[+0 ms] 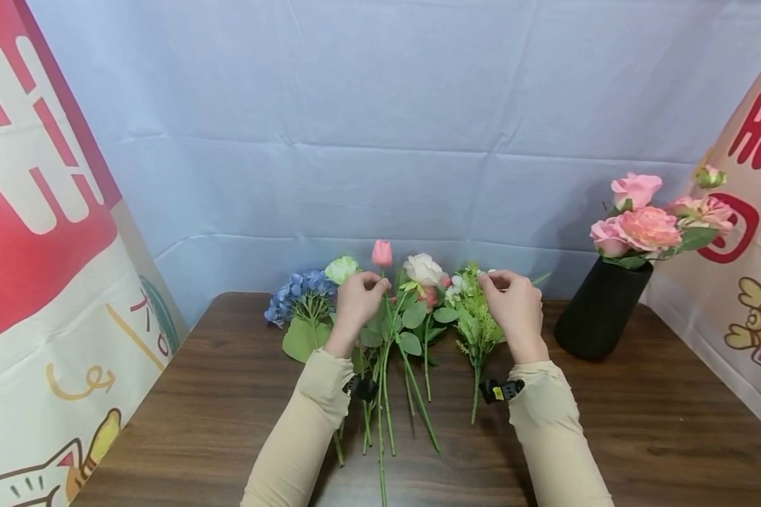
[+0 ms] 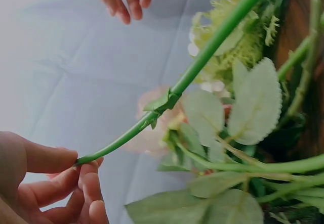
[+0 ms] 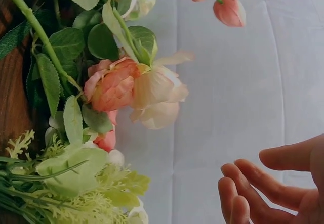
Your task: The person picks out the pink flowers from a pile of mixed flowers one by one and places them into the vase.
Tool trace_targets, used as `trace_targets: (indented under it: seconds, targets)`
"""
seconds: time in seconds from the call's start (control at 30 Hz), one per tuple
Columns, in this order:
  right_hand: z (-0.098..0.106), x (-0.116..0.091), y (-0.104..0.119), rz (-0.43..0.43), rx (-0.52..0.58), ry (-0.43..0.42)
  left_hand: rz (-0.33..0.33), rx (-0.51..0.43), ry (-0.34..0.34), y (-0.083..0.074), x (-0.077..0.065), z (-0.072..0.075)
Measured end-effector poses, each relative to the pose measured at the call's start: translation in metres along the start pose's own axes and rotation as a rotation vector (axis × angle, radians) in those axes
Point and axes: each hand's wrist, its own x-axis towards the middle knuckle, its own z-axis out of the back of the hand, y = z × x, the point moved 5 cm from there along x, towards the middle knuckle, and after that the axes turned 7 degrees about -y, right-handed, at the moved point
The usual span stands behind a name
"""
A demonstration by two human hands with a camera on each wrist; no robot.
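My left hand (image 1: 360,304) pinches the green stem (image 2: 202,57) of a pink tulip (image 1: 382,253) between thumb and fingers, just below the bloom. The tulip stands upright above the other flowers, its long stem running down toward the table's front. On the right, my right hand (image 1: 515,310) hovers over a yellow-green leafy sprig (image 1: 475,320); in the right wrist view its fingers (image 3: 263,188) are loosely bent with nothing between them. Between the hands lie a cream rose (image 1: 423,269) and a coral bloom (image 3: 112,85). Left of my left hand is a blue hydrangea (image 1: 301,294).
A black vase (image 1: 602,310) holding pink flowers (image 1: 650,229) stands at the table's right back. Several green stems (image 1: 421,415) stretch forward over the brown wooden table (image 1: 215,422). A pale blue cloth (image 1: 380,141) hangs behind; printed cloths flank both sides.
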Motion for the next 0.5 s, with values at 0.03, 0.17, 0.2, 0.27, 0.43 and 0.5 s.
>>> trace_targets:
  seconds: [0.03,0.17,0.2,0.27,0.43,0.5]
  targets:
    - [0.001,0.000,0.001,-0.001,0.003,0.003,0.004,-0.013,-0.004,-0.002,-0.001,0.002]
    - [0.003,-0.002,0.003,-0.004,0.013,0.009,-0.011,-0.058,-0.034,-0.009,-0.003,0.009]
    - [0.004,-0.002,0.004,-0.002,0.015,0.007,-0.023,-0.066,-0.043,-0.011,-0.004,0.011]
    - [0.006,-0.003,0.006,0.005,0.021,-0.001,-0.045,-0.087,-0.061,-0.016,-0.006,0.014]
    - [0.012,-0.005,0.011,0.037,0.033,-0.018,-0.062,-0.135,-0.071,-0.026,-0.009,0.021]
    - [0.013,-0.006,0.012,0.049,0.036,-0.019,-0.055,-0.159,-0.064,-0.029,-0.011,0.024]
